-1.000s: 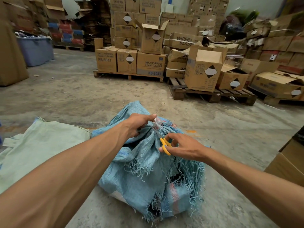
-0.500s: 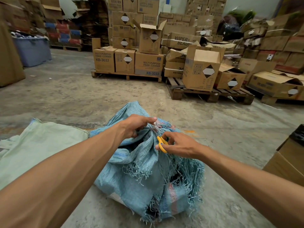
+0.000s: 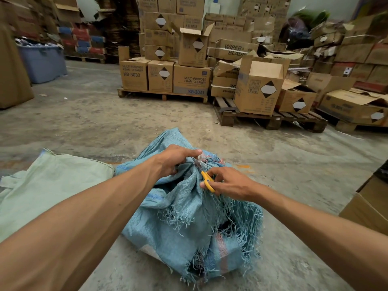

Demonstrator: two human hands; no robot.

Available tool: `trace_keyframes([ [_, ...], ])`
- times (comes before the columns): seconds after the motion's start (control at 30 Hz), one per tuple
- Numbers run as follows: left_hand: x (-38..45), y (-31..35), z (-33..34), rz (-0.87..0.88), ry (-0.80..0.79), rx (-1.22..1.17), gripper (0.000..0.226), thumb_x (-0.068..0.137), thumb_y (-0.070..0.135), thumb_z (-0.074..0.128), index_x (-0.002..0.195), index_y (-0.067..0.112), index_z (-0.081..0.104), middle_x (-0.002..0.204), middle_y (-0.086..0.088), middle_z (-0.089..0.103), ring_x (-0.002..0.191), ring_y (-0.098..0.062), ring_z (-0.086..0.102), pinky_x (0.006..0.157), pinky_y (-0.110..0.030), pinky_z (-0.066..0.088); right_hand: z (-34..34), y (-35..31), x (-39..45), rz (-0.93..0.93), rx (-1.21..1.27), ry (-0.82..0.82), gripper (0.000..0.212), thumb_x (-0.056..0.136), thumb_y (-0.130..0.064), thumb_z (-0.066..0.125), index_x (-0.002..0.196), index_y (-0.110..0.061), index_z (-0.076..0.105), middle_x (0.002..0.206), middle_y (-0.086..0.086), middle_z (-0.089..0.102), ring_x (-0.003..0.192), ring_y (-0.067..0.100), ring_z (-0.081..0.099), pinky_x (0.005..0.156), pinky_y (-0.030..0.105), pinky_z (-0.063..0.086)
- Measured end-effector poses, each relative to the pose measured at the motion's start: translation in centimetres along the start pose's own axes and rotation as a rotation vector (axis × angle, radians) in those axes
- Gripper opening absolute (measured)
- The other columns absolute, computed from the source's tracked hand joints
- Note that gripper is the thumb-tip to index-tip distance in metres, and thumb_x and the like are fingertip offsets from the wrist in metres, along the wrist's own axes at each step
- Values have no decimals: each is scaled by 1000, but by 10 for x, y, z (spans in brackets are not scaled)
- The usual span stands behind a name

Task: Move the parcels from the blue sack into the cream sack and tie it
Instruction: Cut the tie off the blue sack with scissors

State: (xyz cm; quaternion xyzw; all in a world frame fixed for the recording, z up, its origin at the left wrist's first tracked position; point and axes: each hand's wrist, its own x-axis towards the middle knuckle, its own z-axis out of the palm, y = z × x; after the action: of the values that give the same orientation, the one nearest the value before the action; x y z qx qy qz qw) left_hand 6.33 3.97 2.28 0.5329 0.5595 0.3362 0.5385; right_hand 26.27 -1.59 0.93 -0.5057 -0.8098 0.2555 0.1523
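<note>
Left hand (image 3: 178, 159) grips the soft, frayed blue sack (image 3: 189, 217) by its bunched neck; right hand (image 3: 227, 182) holds yellow scissors (image 3: 206, 181).

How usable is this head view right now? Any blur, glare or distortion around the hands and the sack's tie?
Head view: even, soft light with no glare; wide-angle bending stretches both forearms at the edges; left hand, right hand, yellow scissors and blue sack are fairly sharp, the tie small and indistinct; far boxes top right are smeared.

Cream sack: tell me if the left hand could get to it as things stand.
Probably yes. The cream sack lies flat on the floor just left of the left hand, with nothing between, but that hand grips the blue sack and must let go first.
</note>
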Motion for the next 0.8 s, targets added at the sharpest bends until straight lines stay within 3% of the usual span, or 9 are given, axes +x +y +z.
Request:
trace_keyframes([
  [0.1, 2, -2, 1, 10, 23, -37, 38, 74, 42, 81, 92, 12, 70, 82, -1, 45, 70, -14, 39, 58, -30, 27, 2, 0, 2, -1, 15, -8, 48, 88, -59, 61, 91, -12, 64, 80, 11, 70, 64, 19, 57, 60, 35, 43],
  [0.13, 3, -3, 2, 14, 32, -57, 45, 74, 42, 81, 101, 8, 70, 97, -3, 55, 83, -15, 49, 61, -30, 31, 2, 0, 2, -1, 16, -13, 48, 89, -57, 61, 90, -10, 64, 79, 12, 70, 62, 16, 55, 59, 35, 43],
  [0.2, 4, -5, 4, 17, 58, -73, 40, 75, 40, 81, 98, 9, 69, 127, -7, 53, 105, -20, 56, 64, -30, 34, 2, -1, 2, -7, 12, -20, 47, 90, -54, 62, 88, -7, 64, 74, 11, 67, 59, 14, 54, 57, 33, 42],
  [0.27, 4, -6, 4, -2, 60, -70, 30, 75, 40, 81, 88, 16, 69, 121, -8, 56, 101, -19, 57, 64, -29, 34, 1, -3, 2, -6, 13, -28, 45, 91, -48, 65, 89, -3, 65, 67, 5, 63, 52, 8, 49, 52, 28, 39],
  [0.37, 2, -7, 4, -30, 61, -50, 27, 74, 40, 82, 72, 18, 67, 84, -2, 45, 65, -15, 37, 55, -28, 28, -1, -4, 1, 27, 69, -50, 40, 92, -38, 67, 92, 2, 66, 57, -4, 57, 39, 1, 43, 43, 18, 35],
  [0.5, -1, -5, 3, -39, 72, -30, 33, 72, 42, 83, 81, 13, 70, 74, 1, 38, 63, -15, 31, 54, -28, 26, -2, -4, -1, 100, 220, -119, 36, 91, -38, 67, 96, -2, 64, 58, -2, 56, 40, 9, 39, 41, 21, 32],
  [0.63, -5, -2, 5, -29, 40, -8, 39, 74, 41, 82, 94, 10, 70, 90, 2, 45, 69, -12, 41, 58, -28, 30, -6, -6, -3, 153, 220, -188, 48, 90, -46, 65, 106, -2, 59, 65, 1, 56, 44, 11, 37, 41, 22, 31],
  [0.7, -7, 0, 6, -14, 22, -4, 42, 75, 41, 82, 98, 8, 70, 103, 1, 47, 82, -9, 48, 63, -30, 34, -8, -8, -4, 185, 182, -214, 56, 89, -55, 61, 108, -2, 54, 74, 5, 56, 46, 11, 39, 41, 22, 32],
  [0.8, -8, 0, 9, 2, 2, 16, 41, 75, 41, 81, 97, 7, 71, 121, -15, 56, 106, -22, 55, 75, -35, 42, -9, -8, -1, 236, 147, -245, 64, 85, -68, 57, 106, -8, 47, 86, 7, 53, 47, 12, 39, 42, 23, 31],
])
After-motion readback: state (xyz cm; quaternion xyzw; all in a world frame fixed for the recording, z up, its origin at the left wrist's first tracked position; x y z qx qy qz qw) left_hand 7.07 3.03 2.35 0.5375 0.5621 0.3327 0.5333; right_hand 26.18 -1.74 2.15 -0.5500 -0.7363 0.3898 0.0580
